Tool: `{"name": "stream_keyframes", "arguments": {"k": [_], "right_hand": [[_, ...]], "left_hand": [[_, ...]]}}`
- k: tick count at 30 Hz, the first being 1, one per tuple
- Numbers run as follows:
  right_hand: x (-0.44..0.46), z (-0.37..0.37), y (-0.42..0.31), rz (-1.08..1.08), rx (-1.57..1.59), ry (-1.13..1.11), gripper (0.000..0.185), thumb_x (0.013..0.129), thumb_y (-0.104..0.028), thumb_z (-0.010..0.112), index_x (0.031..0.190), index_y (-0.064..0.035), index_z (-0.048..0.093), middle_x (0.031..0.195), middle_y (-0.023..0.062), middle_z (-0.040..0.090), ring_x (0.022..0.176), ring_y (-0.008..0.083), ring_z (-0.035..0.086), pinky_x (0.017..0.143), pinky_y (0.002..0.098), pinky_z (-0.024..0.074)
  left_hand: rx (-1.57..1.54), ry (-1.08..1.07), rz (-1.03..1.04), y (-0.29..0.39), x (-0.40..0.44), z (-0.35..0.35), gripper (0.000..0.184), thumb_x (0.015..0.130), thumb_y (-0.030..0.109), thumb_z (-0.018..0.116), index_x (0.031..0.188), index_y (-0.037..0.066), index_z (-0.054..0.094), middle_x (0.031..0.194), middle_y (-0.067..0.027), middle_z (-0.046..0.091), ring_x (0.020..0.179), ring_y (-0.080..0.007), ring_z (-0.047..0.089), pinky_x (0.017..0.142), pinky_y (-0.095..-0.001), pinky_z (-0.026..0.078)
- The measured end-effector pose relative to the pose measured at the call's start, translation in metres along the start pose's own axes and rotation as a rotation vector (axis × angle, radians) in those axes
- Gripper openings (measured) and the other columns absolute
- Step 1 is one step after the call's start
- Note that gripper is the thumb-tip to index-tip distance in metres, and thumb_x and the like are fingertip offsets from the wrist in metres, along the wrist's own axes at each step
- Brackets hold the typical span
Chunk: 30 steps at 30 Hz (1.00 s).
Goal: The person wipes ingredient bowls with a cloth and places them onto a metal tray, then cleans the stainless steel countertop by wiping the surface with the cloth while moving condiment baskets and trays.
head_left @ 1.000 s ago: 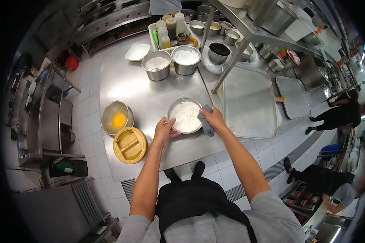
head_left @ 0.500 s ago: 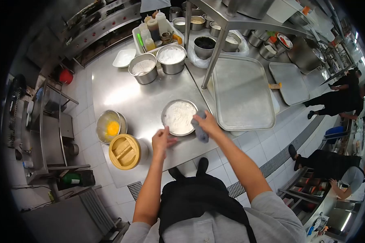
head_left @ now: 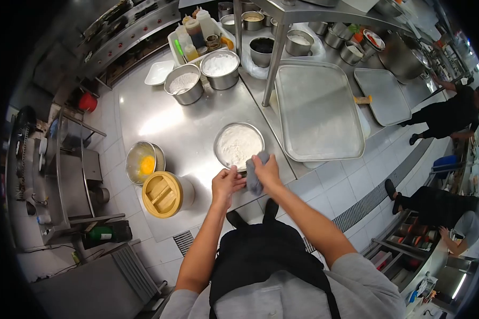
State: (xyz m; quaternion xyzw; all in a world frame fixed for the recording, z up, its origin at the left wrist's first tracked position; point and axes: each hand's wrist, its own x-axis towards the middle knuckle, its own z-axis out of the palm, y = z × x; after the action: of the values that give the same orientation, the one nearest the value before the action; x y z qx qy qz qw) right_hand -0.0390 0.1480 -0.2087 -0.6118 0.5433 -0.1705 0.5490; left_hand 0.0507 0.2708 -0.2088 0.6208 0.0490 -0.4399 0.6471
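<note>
A round metal bowl of white flour [head_left: 239,144] stands on the steel table near its front edge. My right hand [head_left: 267,171] is closed on a grey cloth [head_left: 254,183], held at the bowl's front right rim. Just in front of the bowl is my left hand [head_left: 228,186], its thumb up by the rim and its fingers stretched toward the cloth. It holds nothing that I can see. Whether the left fingertips touch the bowl or the cloth, I cannot tell.
To the left stand a metal bowl with yellow egg [head_left: 146,164] and a tub with a yellow lid [head_left: 163,194]. Two deep pans of white powder [head_left: 184,83] sit farther back. A large metal tray [head_left: 320,114] lies right, beyond a shelf post [head_left: 274,66]. Other people work at far right.
My right hand has brought the cloth from the bowl's right side round toward its front. My left hand has moved right, closer to the cloth. The view has shifted slightly.
</note>
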Motion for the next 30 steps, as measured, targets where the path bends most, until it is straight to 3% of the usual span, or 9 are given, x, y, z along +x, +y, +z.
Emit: {"name": "stream_keyframes", "arguments": {"k": [3, 6, 10, 16, 19, 22, 24, 26, 30], "right_hand": [[0.050, -0.031, -0.018, -0.110, -0.049, -0.221, 0.055, 0.081, -0.033, 0.072, 0.113, 0.0072, 0.053, 0.106, 0.0240, 0.064, 0.095, 0.0325, 0.065, 0.079, 0.0382, 0.0507], [0.089, -0.042, -0.038, -0.129, -0.061, -0.424, 0.059, 0.077, -0.033, 0.076, 0.115, 0.0077, 0.056, 0.111, 0.0251, 0.063, 0.101, 0.0320, 0.063, 0.084, 0.0375, 0.0499], [0.097, -0.039, -0.045, -0.284, -0.234, -0.223, 0.064, 0.073, -0.036, 0.078, 0.115, 0.0064, 0.056, 0.113, 0.0268, 0.062, 0.104, 0.0356, 0.062, 0.089, 0.0379, 0.0480], [0.003, 0.003, 0.018, -0.020, 0.110, 0.238, 0.061, 0.079, -0.034, 0.071, 0.117, 0.0099, 0.049, 0.109, 0.0283, 0.061, 0.102, 0.0391, 0.061, 0.088, 0.0413, 0.0464], [-0.010, 0.016, 0.017, 0.156, 0.319, 0.198, 0.061, 0.080, -0.035, 0.071, 0.116, 0.0086, 0.049, 0.109, 0.0284, 0.061, 0.102, 0.0401, 0.061, 0.088, 0.0417, 0.0463], [0.019, -0.009, 0.010, 0.019, 0.133, 0.066, 0.060, 0.080, -0.035, 0.071, 0.115, 0.0079, 0.049, 0.108, 0.0293, 0.061, 0.102, 0.0419, 0.060, 0.088, 0.0424, 0.0462], [0.052, -0.017, 0.007, -0.049, 0.064, 0.072, 0.057, 0.080, -0.035, 0.071, 0.113, 0.0070, 0.050, 0.108, 0.0301, 0.060, 0.102, 0.0438, 0.059, 0.088, 0.0432, 0.0460], [0.066, -0.019, 0.000, -0.217, 0.012, 0.223, 0.045, 0.079, -0.031, 0.073, 0.101, 0.0031, 0.053, 0.097, 0.0215, 0.063, 0.088, 0.0309, 0.062, 0.078, 0.0386, 0.0481], [0.047, -0.015, -0.005, -0.272, 0.028, 0.256, 0.050, 0.080, -0.031, 0.070, 0.108, 0.0058, 0.050, 0.104, 0.0294, 0.059, 0.100, 0.0460, 0.056, 0.087, 0.0472, 0.0439]], "left_hand": [[-0.005, 0.045, 0.058, 0.025, 0.011, -0.011, 0.025, 0.092, 0.027, 0.064, 0.094, 0.004, 0.052, 0.085, -0.0135, 0.063, 0.064, -0.0222, 0.067, 0.058, -0.0311, 0.057], [0.026, 0.036, 0.139, 0.039, 0.026, -0.020, 0.028, 0.090, 0.027, 0.066, 0.095, 0.005, 0.050, 0.086, -0.0144, 0.063, 0.063, -0.0234, 0.067, 0.057, -0.0315, 0.056], [0.082, -0.058, 0.070, 0.027, 0.029, -0.007, 0.027, 0.089, 0.019, 0.068, 0.088, 0.006, 0.044, 0.078, -0.0137, 0.062, 0.064, -0.0257, 0.067, 0.059, -0.0339, 0.058], [-0.157, -0.079, 0.031, -0.001, 0.004, 0.024, 0.023, 0.090, 0.017, 0.066, 0.086, 0.009, 0.045, 0.080, -0.0106, 0.062, 0.075, -0.0247, 0.068, 0.069, -0.0353, 0.059], [-0.037, -0.020, 0.043, -0.014, 0.009, 0.028, 0.020, 0.092, 0.020, 0.064, 0.091, 0.008, 0.048, 0.087, -0.0105, 0.063, 0.088, -0.0231, 0.066, 0.075, -0.0344, 0.055], [-0.070, -0.202, 0.000, -0.021, 0.009, 0.024, 0.021, 0.094, 0.025, 0.061, 0.097, 0.008, 0.050, 0.098, -0.0097, 0.062, 0.092, -0.0218, 0.063, 0.078, -0.0357, 0.052], [0.120, -0.177, -0.024, -0.038, 0.004, 0.028, 0.027, 0.096, 0.033, 0.057, 0.104, 0.009, 0.049, 0.110, -0.0096, 0.060, 0.096, -0.0216, 0.062, 0.078, -0.0406, 0.053], [-0.027, -0.080, -0.128, -0.049, -0.006, 0.044, 0.033, 0.097, 0.040, 0.053, 0.107, 0.009, 0.049, 0.110, -0.0100, 0.060, 0.096, -0.0222, 0.061, 0.078, -0.0417, 0.053], [-0.301, 0.001, -0.303, -0.053, 0.008, 0.074, 0.029, 0.098, 0.036, 0.050, 0.114, 0.012, 0.051, 0.105, -0.0064, 0.062, 0.089, -0.0202, 0.062, 0.074, -0.0382, 0.053]]}}
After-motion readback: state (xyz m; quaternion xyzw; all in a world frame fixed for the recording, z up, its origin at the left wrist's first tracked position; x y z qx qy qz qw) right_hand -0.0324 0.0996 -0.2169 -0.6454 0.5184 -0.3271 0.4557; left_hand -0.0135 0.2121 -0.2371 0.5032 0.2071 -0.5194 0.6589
